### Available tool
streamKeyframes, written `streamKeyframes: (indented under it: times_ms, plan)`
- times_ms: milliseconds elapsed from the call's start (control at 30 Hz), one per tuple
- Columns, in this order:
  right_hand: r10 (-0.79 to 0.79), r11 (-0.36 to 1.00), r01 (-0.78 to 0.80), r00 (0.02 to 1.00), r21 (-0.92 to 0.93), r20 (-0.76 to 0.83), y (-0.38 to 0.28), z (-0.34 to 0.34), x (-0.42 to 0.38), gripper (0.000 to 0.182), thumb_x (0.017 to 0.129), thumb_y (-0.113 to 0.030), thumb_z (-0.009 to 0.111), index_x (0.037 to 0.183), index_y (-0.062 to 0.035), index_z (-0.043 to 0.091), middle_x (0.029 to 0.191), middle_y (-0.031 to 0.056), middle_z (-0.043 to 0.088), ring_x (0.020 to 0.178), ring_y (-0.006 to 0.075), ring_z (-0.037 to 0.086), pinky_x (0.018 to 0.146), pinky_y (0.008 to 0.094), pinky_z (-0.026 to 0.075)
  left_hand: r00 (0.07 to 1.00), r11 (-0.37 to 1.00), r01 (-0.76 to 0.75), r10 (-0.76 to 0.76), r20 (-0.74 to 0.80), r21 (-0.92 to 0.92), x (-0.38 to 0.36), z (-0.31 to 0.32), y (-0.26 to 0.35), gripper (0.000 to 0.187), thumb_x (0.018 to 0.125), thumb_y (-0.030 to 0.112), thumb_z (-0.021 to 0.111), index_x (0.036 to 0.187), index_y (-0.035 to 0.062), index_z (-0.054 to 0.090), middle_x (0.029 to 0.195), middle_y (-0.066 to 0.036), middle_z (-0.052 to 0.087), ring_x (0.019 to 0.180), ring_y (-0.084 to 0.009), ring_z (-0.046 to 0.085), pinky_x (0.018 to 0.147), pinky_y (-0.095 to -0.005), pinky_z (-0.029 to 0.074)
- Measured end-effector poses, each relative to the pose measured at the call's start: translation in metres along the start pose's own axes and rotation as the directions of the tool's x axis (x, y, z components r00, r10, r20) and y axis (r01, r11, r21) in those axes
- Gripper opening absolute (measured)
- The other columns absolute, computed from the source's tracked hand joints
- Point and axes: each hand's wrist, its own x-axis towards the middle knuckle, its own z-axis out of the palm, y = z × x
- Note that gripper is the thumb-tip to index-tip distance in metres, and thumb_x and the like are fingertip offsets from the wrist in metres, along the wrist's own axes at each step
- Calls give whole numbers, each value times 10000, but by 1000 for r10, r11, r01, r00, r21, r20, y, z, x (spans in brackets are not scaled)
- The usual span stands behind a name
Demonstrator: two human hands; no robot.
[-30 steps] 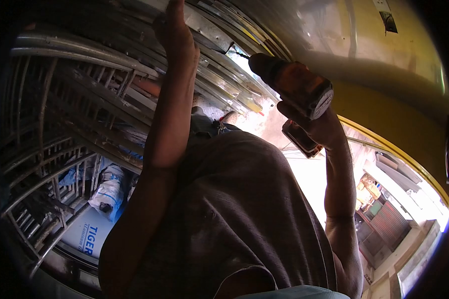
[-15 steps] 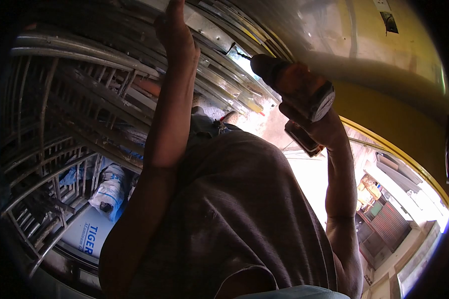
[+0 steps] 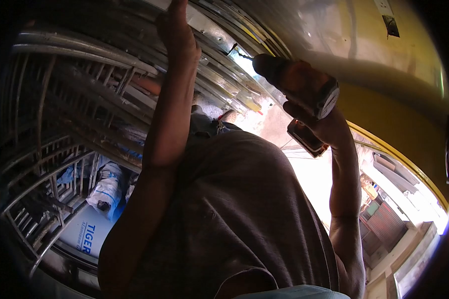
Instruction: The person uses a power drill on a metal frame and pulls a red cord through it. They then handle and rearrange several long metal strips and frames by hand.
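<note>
My right hand (image 3: 330, 127) is wrapped round the grip of an orange and black cordless drill (image 3: 304, 84). The drill's dark bit points up and left, its tip close to the end of a flat silvery metal profile (image 3: 215, 35). Farther up, my left hand (image 3: 177, 37) is at that same profile, with the thumb stretched toward the top edge of the view. Shadow and the frame edge hide most of its fingers. Below the right hand shows the drill's battery base (image 3: 307, 139).
Long metal profiles (image 3: 224, 82) lie side by side beneath the work. Metal racks or grilles (image 3: 45, 164) fill the left, beside a white TIGER container (image 3: 82, 234) and a plastic-wrapped bundle (image 3: 107, 192). A glossy yellow panel (image 3: 384, 94) curves along the right.
The drill and my right hand have shifted slightly to the right, the drill's rear end a little lower. My left hand stays almost where it was.
</note>
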Motion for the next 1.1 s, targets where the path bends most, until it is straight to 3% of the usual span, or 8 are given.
streamKeyframes:
  times_ms: [100,167,267,400,567,800,933,1100]
  plan:
    - [122,992,-121,992,16,-32,0,0,-11,378,791,-280,707,1079,-62,594,893,59,640,757,152,599,680,291,487,967,999,42,-41,-251,0,9,-2,-9,709,762,406,664,1259,-43,431,1286,-156,455,1210,-251,394,1030,-369,260]
    - [150,987,-147,987,58,-59,16,-4,-18,378,790,-269,709,1084,-61,593,891,58,638,754,149,596,680,287,486,998,991,68,-68,6,-119,18,-12,-15,656,813,420,599,1280,-5,420,1238,-136,502,1150,-264,468,987,-383,347]
    - [226,960,-201,967,194,-114,44,-13,-30,463,759,-264,741,1135,-65,557,948,57,623,816,124,583,689,286,485,990,990,121,-125,-60,-66,14,-3,-5,517,845,445,497,1221,94,457,982,-91,558,887,-228,556,804,-386,439]
    - [56,983,2,950,184,-308,74,-3,-40,573,765,-293,730,1216,-43,482,1047,83,594,890,141,574,765,299,481,995,987,51,-37,97,-153,-8,14,8,544,847,514,421,1199,102,465,991,-101,558,877,-254,557,806,-434,456]
    - [177,981,-139,932,138,-317,92,13,-45,540,774,-263,706,1223,-51,494,1163,106,562,1044,210,543,862,335,459,859,866,216,52,510,-452,17,18,-4,631,803,573,450,1178,65,452,1089,-105,533,943,-293,549,841,-491,466]
    - [286,918,-198,931,344,-229,121,39,-78,628,725,-229,746,1243,-43,444,1072,112,589,965,199,564,804,334,464,960,977,52,8,279,-208,20,72,-10,696,783,618,403,1208,68,433,1091,-130,541,925,-322,556,814,-532,459]
    - [303,882,-171,920,439,-249,130,37,-73,586,697,-271,759,1156,-7,506,981,137,616,898,228,596,772,340,478,819,918,135,109,564,-373,32,79,-4,689,766,652,386,1174,103,466,982,-117,550,872,-310,552,772,-518,464]
    - [277,871,-95,905,483,-323,159,59,-79,495,720,-211,731,1112,-1,514,997,123,598,884,213,577,754,339,474,874,946,120,43,485,-300,29,108,-14,709,780,631,393,1234,88,434,1101,-129,516,923,-305,548,826,-490,462]
